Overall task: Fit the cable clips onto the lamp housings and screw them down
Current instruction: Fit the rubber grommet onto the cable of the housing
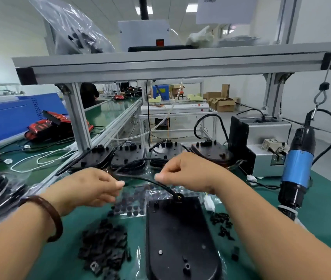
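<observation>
At about 8 o'clock in the view, a brown bracelet (48, 216) circles the wrist of the left hand (92, 184). That hand's fingers are curled, and the thumb and forefinger are pinched together on a thin black cable (144, 179). Below it, at 7 o'clock, a loose heap of black cable clips (104, 249) lies on the green surface (322, 201). A clear bag (130, 206) of round black pads sits just beyond the heap.

At 6 o'clock a black lamp housing (180, 237) lies flat on the surface, back side up. The cable runs from its far end up to both hands. Beyond the hands, at 12 o'clock from this housing, a row of housings (130, 156) stands along the back edge.

The right hand (189, 170) hovers just right of centre, its fingers closed and the thumb tip pressed to the forefinger on the same cable, though blur hides the exact contact. A scatter of black screws (221, 223) lies at 3 o'clock from the housing. At the far right, at 3 o'clock in the view, a blue electric screwdriver (298, 164) hangs from a hook.
</observation>
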Demonstrator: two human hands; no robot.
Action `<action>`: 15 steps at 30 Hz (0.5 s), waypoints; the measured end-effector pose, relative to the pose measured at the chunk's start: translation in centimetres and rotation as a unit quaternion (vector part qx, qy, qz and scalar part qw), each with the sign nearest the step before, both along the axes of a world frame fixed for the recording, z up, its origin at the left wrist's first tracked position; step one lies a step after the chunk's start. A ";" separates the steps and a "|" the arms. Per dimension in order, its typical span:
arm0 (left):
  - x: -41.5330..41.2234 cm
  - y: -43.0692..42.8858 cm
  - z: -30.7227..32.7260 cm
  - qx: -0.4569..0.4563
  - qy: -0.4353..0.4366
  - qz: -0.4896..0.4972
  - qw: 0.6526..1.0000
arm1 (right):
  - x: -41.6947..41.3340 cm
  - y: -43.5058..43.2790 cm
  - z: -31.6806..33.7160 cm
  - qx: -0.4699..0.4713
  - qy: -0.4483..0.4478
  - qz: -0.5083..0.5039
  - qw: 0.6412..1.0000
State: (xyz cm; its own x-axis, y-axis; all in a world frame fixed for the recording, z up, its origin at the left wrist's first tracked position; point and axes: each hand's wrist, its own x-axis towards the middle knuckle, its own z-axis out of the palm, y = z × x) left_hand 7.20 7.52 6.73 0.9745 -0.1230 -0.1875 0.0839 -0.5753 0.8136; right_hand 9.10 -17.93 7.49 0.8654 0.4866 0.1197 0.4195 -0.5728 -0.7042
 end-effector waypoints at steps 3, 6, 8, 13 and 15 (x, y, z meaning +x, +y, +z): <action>-2.8 3.1 -0.8 0.184 -0.074 0.005 0.980 | -0.2 0.9 -0.5 -0.031 0.019 0.049 0.998; -6.4 2.7 -4.6 0.323 -0.002 -0.069 0.944 | 0.0 1.0 -1.2 -0.023 0.018 0.049 0.998; -8.2 0.9 -7.6 0.382 0.026 -0.072 0.921 | 0.2 1.1 -1.7 -0.019 0.013 0.045 0.999; -8.9 -0.5 -8.7 0.377 -0.044 -0.030 0.925 | 0.0 1.2 -1.7 -0.028 0.034 0.051 0.998; -7.8 -0.5 -8.4 0.349 -0.064 -0.024 0.935 | -0.2 1.2 -1.6 -0.028 0.039 0.049 0.998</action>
State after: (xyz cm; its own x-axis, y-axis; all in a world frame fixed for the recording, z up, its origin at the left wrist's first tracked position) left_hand -0.59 7.06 -1.69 0.9910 -0.0582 -0.1206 -0.0276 -0.9701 0.2409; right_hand 8.93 -16.72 5.85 0.8188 0.5736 0.0251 0.4212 -0.5704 -0.7051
